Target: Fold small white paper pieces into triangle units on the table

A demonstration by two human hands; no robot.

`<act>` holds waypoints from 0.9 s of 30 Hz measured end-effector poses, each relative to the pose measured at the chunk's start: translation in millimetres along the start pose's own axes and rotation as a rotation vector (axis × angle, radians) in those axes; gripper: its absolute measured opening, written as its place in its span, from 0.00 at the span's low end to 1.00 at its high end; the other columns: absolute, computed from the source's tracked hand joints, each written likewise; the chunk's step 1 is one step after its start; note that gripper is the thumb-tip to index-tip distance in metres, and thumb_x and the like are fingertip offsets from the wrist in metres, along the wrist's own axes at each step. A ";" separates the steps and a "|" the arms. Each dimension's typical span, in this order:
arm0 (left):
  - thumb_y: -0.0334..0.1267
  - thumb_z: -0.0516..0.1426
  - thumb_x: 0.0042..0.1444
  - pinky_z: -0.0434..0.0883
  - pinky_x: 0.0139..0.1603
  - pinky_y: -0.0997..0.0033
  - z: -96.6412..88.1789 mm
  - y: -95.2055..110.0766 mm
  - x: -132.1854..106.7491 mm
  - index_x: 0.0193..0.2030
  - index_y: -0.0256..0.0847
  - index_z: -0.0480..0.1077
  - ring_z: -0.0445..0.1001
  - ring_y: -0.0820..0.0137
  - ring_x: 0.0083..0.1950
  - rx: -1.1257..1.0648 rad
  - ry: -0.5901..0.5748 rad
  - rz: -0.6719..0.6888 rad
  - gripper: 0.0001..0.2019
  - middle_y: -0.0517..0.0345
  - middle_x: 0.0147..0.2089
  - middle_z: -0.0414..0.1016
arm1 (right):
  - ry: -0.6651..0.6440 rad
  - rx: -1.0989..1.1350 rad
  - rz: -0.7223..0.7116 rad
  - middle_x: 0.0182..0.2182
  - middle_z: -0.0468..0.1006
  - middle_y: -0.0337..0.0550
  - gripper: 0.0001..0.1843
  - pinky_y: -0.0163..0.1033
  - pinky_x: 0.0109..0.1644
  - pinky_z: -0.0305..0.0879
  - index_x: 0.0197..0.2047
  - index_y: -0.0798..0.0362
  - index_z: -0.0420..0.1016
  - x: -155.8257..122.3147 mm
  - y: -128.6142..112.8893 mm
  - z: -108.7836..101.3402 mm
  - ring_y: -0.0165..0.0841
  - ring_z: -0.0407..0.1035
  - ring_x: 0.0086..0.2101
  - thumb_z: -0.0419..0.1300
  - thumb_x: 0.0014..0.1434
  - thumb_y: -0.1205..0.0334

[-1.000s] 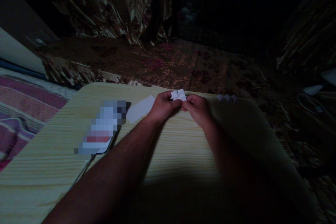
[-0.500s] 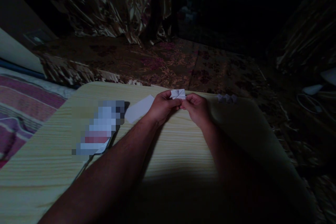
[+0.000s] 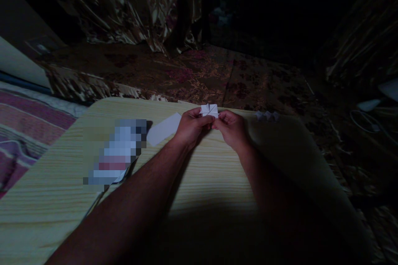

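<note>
Between my two hands, over the far part of the table, is a small piece of folded white paper (image 3: pixel 209 110) with crossing creases and flaps on its face. My left hand (image 3: pixel 190 126) is closed on its left side, thumb along the lower edge. The fingers of my right hand (image 3: pixel 230 126) pinch its lower right corner. A flat sheet of white paper (image 3: pixel 163 128) lies on the table just left of my left hand. Several small folded paper pieces (image 3: pixel 267 116) stand in a row to the right of my right hand, dim in the shadow.
The light wood-grain table (image 3: pixel 62 161) carries a blurred-out phone-like object (image 3: pixel 120 149) with a cable on the left. Beyond the far edge is a patterned cloth surface (image 3: pixel 186 74) below a curtain (image 3: pixel 149 4). A striped bedspread (image 3: pixel 21 120) lies at the left.
The folded paper has tilted slightly in my fingers, and its upper flaps sit a little differently. Both hands keep their hold in nearly the same place.
</note>
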State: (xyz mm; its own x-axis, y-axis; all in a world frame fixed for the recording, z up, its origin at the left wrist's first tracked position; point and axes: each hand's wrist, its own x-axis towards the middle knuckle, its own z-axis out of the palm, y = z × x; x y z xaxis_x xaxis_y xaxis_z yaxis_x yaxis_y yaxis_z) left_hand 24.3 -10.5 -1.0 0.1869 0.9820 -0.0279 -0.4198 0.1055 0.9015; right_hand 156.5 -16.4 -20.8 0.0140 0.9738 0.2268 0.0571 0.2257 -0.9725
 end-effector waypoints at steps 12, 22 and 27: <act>0.34 0.65 0.43 0.65 0.29 0.73 -0.7 -4.1 1.1 0.29 0.35 0.71 0.68 0.76 0.24 0.051 -0.017 0.031 0.08 0.60 0.25 0.73 | 0.028 -0.047 0.030 0.22 0.75 0.36 0.06 0.34 0.31 0.65 0.26 0.52 0.67 -2.3 -3.9 0.4 0.29 0.70 0.25 0.60 0.49 0.61; 0.31 0.64 0.40 0.66 0.30 0.73 0.6 -3.1 0.9 0.30 0.35 0.72 0.69 0.74 0.25 0.012 -0.008 0.026 0.09 0.60 0.26 0.74 | -0.003 -0.012 0.040 0.22 0.74 0.35 0.05 0.34 0.31 0.66 0.27 0.52 0.68 -1.2 -1.9 0.6 0.28 0.70 0.25 0.60 0.49 0.61; 0.33 0.65 0.39 0.66 0.29 0.73 0.5 -2.5 0.6 0.32 0.35 0.72 0.69 0.74 0.25 0.031 -0.010 -0.003 0.11 0.59 0.27 0.74 | 0.018 -0.034 0.044 0.22 0.74 0.35 0.05 0.34 0.31 0.65 0.26 0.52 0.67 -0.7 -1.8 0.6 0.28 0.69 0.25 0.59 0.48 0.61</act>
State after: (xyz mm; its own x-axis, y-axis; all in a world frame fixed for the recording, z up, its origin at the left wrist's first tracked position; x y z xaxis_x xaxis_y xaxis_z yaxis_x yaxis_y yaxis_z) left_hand 25.9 -10.3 -3.0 0.1974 0.9800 -0.0266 -0.3911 0.1036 0.9145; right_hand 155.8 -17.5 -19.2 0.0354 0.9822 0.1846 0.0900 0.1809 -0.9794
